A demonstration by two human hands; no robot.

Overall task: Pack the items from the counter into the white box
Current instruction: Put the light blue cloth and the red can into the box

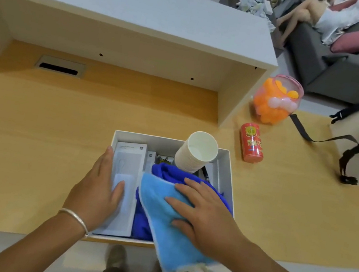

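A person's right hand (206, 215) pressed flat, fingers spread, on a light blue terry cloth (166, 225) overhanging the white cardboard box (230, 167), apparently tucking it in, while the open left hand (97, 191) steadied the box's side.

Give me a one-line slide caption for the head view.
Right hand presses light blue cloth into white box; left hand steadies it.

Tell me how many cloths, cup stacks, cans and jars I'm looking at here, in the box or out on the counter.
Cloths: 2, light blue cloth and dark blue cloth, both in the white box
Paper cup stacks: 1, in the box
Red cans: 1, on the counter
Jars of balls: 1, on the counter
Total: 5
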